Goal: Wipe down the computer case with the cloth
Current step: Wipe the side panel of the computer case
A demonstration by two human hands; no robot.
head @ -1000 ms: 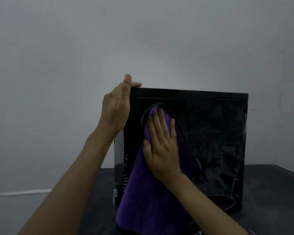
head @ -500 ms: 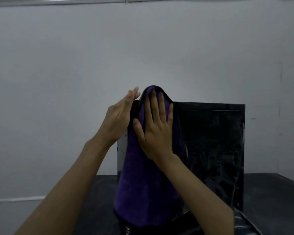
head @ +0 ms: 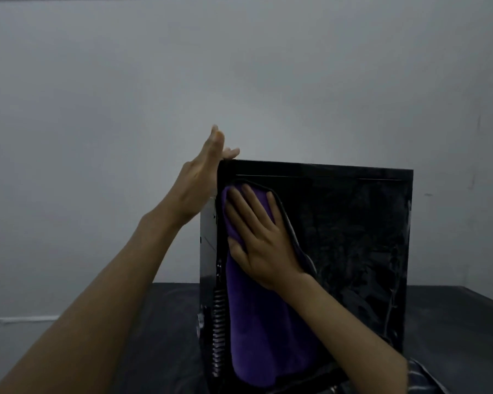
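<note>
Upright computer case (head: 353,251), right hand (head: 262,245) pressing cloth (head: 262,336) near left edge.

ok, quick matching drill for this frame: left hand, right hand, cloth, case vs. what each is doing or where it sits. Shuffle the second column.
Things:
1. left hand
2. right hand
3. purple cloth
4. computer case

States:
A. hangs down the side panel
B. stands upright on the dark table
C. flat, presses the cloth
D. steadies the top left corner

Pairs: 1-D, 2-C, 3-A, 4-B
</note>
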